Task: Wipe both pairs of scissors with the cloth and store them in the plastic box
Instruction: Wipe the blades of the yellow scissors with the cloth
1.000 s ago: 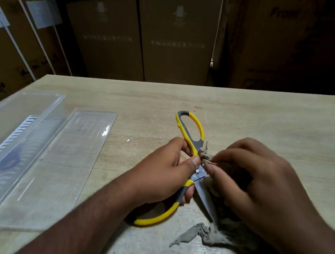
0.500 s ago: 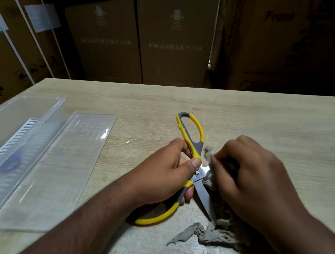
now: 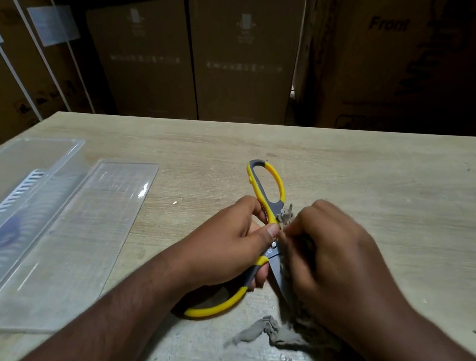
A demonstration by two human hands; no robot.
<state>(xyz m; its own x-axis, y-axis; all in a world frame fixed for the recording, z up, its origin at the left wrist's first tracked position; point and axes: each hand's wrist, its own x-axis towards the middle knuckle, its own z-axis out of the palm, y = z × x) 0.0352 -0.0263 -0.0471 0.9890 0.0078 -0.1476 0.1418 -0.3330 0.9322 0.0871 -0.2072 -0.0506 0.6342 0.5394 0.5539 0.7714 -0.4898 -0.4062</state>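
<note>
Left hand (image 3: 232, 241): gripping the yellow-and-grey scissors (image 3: 270, 224) near the pivot, fingers curling round the handle, thumb pressing beside the pivot screw.
Right hand (image 3: 341, 260): fingers closing on the grey cloth (image 3: 281, 333), bunching it against the blade.
Scissors: lying splayed on the table (image 3: 383, 191), one handle loop pointing away, the other curving toward the person under the left hand; blade pointing toward the person.
Cloth: trailing onto the table below the right hand, one tuft showing above the fingers.
Plastic box (image 3: 20, 190): sitting well apart at far left, uncovered.
Lid (image 3: 67, 248): lying flat just beside the box.
Cardboard boxes (image 3: 238, 53): standing behind the table.
</note>
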